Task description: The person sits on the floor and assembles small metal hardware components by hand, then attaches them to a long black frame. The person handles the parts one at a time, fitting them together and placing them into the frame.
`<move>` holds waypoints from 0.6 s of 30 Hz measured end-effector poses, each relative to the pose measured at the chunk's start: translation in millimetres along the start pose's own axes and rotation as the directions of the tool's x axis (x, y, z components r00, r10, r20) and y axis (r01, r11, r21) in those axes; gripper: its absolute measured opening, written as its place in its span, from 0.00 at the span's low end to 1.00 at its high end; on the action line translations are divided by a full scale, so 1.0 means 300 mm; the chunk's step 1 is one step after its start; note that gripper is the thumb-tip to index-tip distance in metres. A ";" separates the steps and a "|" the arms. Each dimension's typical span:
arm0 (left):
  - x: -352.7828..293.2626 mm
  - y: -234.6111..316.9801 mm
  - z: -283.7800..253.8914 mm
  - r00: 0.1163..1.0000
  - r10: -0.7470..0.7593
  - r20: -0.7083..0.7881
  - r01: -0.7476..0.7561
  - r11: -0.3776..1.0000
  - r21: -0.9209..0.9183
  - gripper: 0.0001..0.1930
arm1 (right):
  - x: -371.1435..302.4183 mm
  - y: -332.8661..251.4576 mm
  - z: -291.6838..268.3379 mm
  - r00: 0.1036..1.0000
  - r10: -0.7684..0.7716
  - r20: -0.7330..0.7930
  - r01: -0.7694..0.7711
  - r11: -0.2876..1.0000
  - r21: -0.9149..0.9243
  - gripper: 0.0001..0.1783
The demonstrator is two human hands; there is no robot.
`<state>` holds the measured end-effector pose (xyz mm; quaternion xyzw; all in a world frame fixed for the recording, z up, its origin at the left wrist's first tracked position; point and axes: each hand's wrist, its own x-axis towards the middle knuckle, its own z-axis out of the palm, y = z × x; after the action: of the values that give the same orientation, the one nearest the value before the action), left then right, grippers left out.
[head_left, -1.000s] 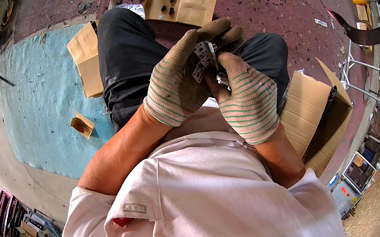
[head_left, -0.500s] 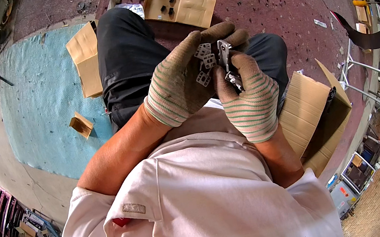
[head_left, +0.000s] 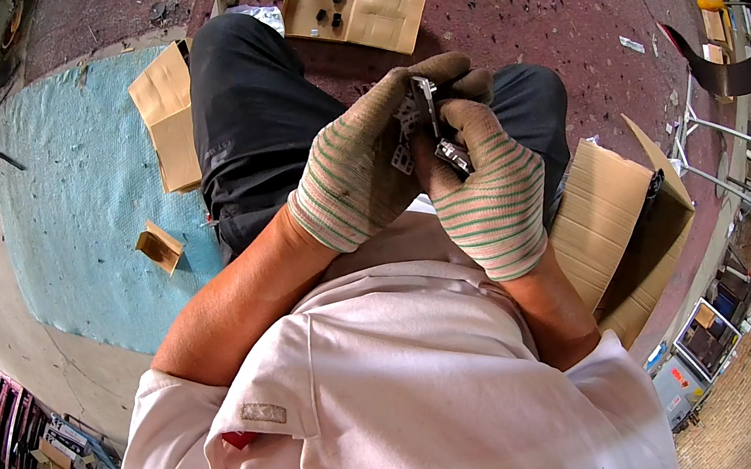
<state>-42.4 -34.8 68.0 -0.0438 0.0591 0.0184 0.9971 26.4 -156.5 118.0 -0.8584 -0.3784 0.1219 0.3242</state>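
Observation:
Both my hands wear knit gloves with green stripes and dark brown coated fingers, and they meet above my lap. My left hand (head_left: 363, 161) is cupped round several small pale plates with cut-out holes (head_left: 403, 151), partly hidden by its own fingers. A narrow shiny metal fitting (head_left: 426, 105) stands near its fingertips, between the two hands. My right hand (head_left: 487, 185) is closed, thumb and fingers pinching that fitting. A second shiny metal piece (head_left: 453, 156) shows at the right hand's curled fingers; its exact kind cannot be made out.
An open shallow cardboard box (head_left: 305, 8) with a few small dark parts lies ahead on the reddish floor. A taller open carton (head_left: 598, 215) stands at my right. Left of my leg are another carton (head_left: 177, 149) and a small folded cardboard piece (head_left: 161, 247) on a blue mat (head_left: 78, 197).
The metal fitting has turned more edge-on and shifted slightly left. My right hand has moved a little left and its wrist has rotated, covering more of the pale plates.

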 end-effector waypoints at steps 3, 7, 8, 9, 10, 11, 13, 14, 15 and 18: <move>-0.005 -0.004 0.032 0.998 0.026 -0.057 -0.022 0.997 0.071 0.26 | 0.001 0.014 0.009 0.998 -0.049 -0.026 0.049 0.998 0.037 0.13; -0.003 -0.003 0.015 0.995 0.043 -0.089 -0.033 0.993 0.113 0.26 | 0.002 0.002 0.002 0.998 0.002 -0.060 0.006 0.990 0.138 0.12; -0.004 0.000 0.012 0.994 0.042 -0.101 -0.028 0.991 0.129 0.27 | 0.000 -0.004 0.001 0.997 0.036 -0.072 -0.022 0.982 0.189 0.11; -0.004 0.002 0.010 0.993 0.041 -0.114 -0.024 0.989 0.145 0.28 | -0.001 -0.009 -0.001 0.994 0.070 -0.082 -0.048 0.969 0.241 0.09; -0.006 0.001 0.014 0.986 0.067 -0.154 -0.027 0.968 0.250 0.28 | 0.001 -0.013 -0.009 0.992 0.100 -0.078 -0.077 0.963 0.258 0.08; -0.008 0.000 0.021 0.977 0.097 -0.190 -0.025 0.936 0.351 0.27 | 0.000 -0.008 -0.008 0.991 0.108 -0.083 -0.079 0.953 0.291 0.08; -0.006 -0.002 0.024 0.971 0.111 -0.212 -0.014 0.911 0.413 0.27 | 0.001 0.001 -0.007 0.988 0.123 -0.095 -0.082 0.933 0.351 0.09; -0.004 -0.003 0.020 0.975 0.093 -0.203 -0.010 0.926 0.378 0.27 | 0.002 0.002 -0.008 0.989 0.107 -0.102 -0.069 0.944 0.323 0.09; -0.002 -0.003 0.014 0.980 0.073 -0.187 -0.009 0.946 0.325 0.27 | 0.003 0.002 -0.007 0.990 0.090 -0.108 -0.054 0.953 0.298 0.09; 0.006 -0.006 -0.003 0.992 0.008 -0.122 0.006 0.993 0.117 0.26 | -0.003 0.005 -0.005 0.993 0.050 -0.105 -0.031 0.983 0.179 0.11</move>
<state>-40.7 -36.6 67.0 0.0138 0.1211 0.0127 0.9925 27.3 -158.4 118.2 -0.8391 -0.3304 0.1144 0.4168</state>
